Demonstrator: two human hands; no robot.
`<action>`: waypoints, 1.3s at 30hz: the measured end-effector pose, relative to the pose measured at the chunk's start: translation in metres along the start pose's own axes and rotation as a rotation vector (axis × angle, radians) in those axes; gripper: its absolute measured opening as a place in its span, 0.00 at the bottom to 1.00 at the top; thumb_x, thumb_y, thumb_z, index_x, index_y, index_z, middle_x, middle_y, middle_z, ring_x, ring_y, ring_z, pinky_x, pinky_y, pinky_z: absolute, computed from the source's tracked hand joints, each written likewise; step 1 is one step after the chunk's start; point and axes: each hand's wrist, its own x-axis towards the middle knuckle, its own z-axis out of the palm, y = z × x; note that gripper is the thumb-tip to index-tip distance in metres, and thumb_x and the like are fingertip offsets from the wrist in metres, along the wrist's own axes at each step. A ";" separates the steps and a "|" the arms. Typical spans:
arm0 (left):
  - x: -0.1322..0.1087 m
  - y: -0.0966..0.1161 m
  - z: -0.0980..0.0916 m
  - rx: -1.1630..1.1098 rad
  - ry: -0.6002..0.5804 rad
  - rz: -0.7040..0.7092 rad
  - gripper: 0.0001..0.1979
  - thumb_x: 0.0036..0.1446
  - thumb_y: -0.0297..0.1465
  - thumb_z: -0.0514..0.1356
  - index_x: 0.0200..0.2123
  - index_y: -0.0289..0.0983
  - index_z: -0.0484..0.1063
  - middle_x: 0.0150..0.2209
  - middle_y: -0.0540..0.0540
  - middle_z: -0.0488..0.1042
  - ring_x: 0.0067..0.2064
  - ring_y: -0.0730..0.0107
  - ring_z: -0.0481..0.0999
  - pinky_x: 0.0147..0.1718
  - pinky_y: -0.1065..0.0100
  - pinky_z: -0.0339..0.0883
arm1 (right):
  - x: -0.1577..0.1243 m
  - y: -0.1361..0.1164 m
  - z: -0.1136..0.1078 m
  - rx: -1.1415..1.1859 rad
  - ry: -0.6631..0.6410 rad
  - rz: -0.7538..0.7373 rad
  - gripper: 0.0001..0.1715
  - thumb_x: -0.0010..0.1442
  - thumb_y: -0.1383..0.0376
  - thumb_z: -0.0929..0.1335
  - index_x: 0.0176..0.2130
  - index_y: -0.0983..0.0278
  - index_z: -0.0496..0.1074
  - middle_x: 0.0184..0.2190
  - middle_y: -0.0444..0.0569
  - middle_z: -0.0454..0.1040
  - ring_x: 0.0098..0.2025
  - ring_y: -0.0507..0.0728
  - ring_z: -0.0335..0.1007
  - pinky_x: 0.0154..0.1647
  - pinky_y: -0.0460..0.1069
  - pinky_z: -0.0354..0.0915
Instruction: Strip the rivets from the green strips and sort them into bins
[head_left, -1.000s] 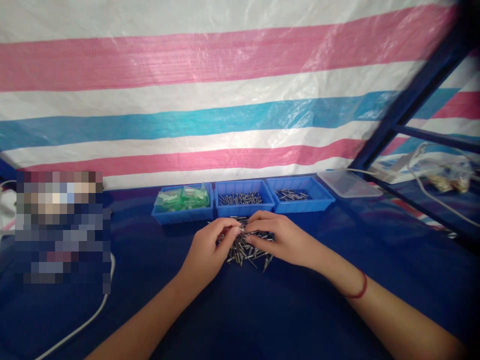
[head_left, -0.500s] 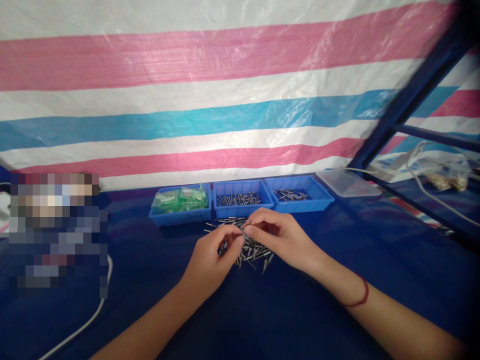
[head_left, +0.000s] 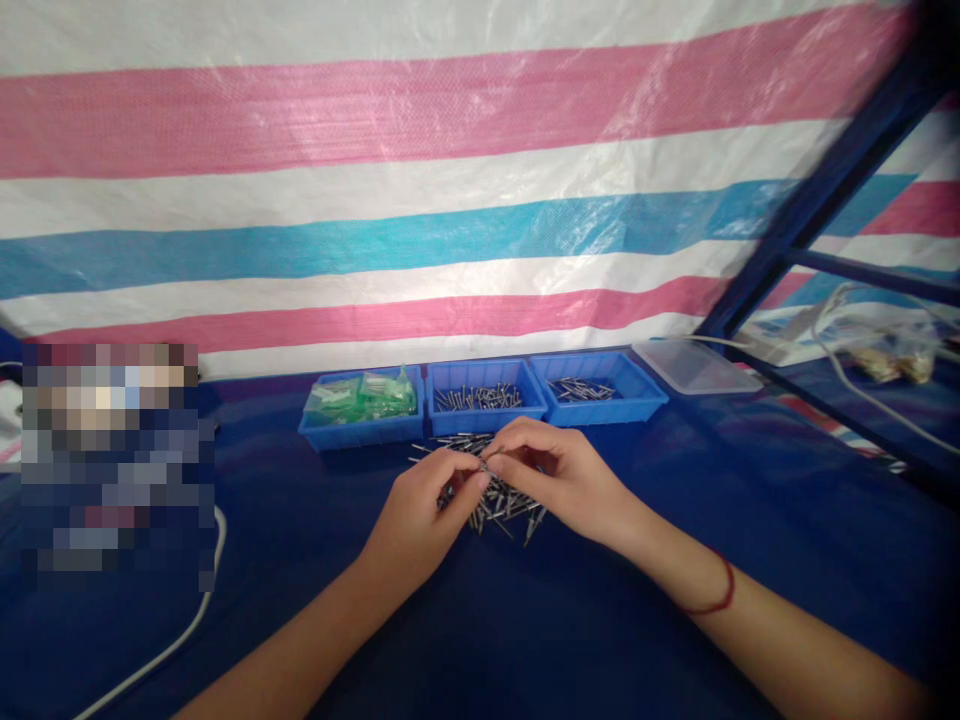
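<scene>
My left hand [head_left: 426, 505] is closed in a pinch, thumb against forefinger, over a loose pile of thin metal pins [head_left: 517, 500] that look like blind rivets. From the other side, my right hand [head_left: 566, 475] pinches too, and its fingertips meet those of my left hand. Whatever sits between the fingertips is tiny and mostly hidden. Pins poke out behind and below both hands. Just beyond the pile, a middle blue bin [head_left: 487, 417] and a right blue bin [head_left: 611, 408] hold more such pins.
A left blue bin [head_left: 364, 435] contains green plastic packets [head_left: 367, 397]. At the back right lies a clear plastic lid [head_left: 697, 367], near a dark metal frame [head_left: 817, 200]. A white cable [head_left: 176, 640] runs along the left of the blue table [head_left: 480, 640]. Striped sheeting [head_left: 375, 240] hangs behind.
Both hands stay almost in place, fingertips still together above the pile. Only slight finger shifts show; the bins and the pile look the same.
</scene>
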 end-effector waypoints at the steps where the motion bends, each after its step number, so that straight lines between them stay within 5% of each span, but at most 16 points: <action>1: 0.000 0.000 0.000 0.000 0.006 -0.002 0.06 0.60 0.31 0.56 0.35 0.37 0.71 0.30 0.51 0.72 0.31 0.73 0.71 0.33 0.72 0.62 | 0.000 0.000 0.000 0.000 -0.001 0.000 0.05 0.57 0.64 0.69 0.35 0.63 0.74 0.32 0.48 0.72 0.33 0.53 0.67 0.32 0.50 0.62; 21: -0.001 -0.004 -0.007 0.065 0.141 0.067 0.05 0.61 0.31 0.57 0.38 0.37 0.70 0.31 0.51 0.72 0.31 0.74 0.70 0.33 0.73 0.63 | 0.002 0.001 -0.003 -0.266 -0.052 -0.086 0.08 0.61 0.63 0.65 0.34 0.63 0.74 0.31 0.47 0.71 0.28 0.51 0.64 0.28 0.47 0.61; 27: 0.003 -0.006 -0.018 0.229 -0.039 0.078 0.09 0.62 0.34 0.55 0.44 0.39 0.69 0.36 0.49 0.73 0.37 0.70 0.73 0.38 0.70 0.65 | 0.014 0.007 -0.045 -0.618 0.322 -0.141 0.10 0.59 0.62 0.65 0.31 0.63 0.74 0.29 0.48 0.73 0.28 0.53 0.66 0.29 0.48 0.61; 31: 0.005 -0.007 -0.026 0.339 -0.194 0.156 0.09 0.63 0.32 0.53 0.42 0.39 0.71 0.39 0.48 0.74 0.42 0.67 0.73 0.42 0.67 0.65 | 0.019 0.015 -0.079 -0.955 0.567 -0.012 0.11 0.57 0.62 0.65 0.30 0.65 0.75 0.28 0.49 0.73 0.28 0.55 0.67 0.32 0.50 0.61; 35: 0.004 -0.007 -0.029 0.434 -0.338 0.184 0.12 0.63 0.33 0.53 0.47 0.40 0.71 0.40 0.47 0.73 0.41 0.65 0.73 0.41 0.66 0.66 | 0.019 0.017 -0.085 -1.045 0.558 0.030 0.13 0.57 0.60 0.65 0.35 0.66 0.75 0.31 0.51 0.74 0.29 0.56 0.68 0.33 0.51 0.61; 39: 0.003 -0.006 -0.026 0.466 -0.395 0.197 0.15 0.63 0.37 0.52 0.50 0.43 0.71 0.44 0.46 0.72 0.40 0.66 0.74 0.40 0.66 0.68 | 0.017 0.012 -0.065 -0.946 0.432 -0.014 0.11 0.58 0.61 0.65 0.35 0.65 0.75 0.31 0.49 0.74 0.29 0.55 0.68 0.33 0.49 0.61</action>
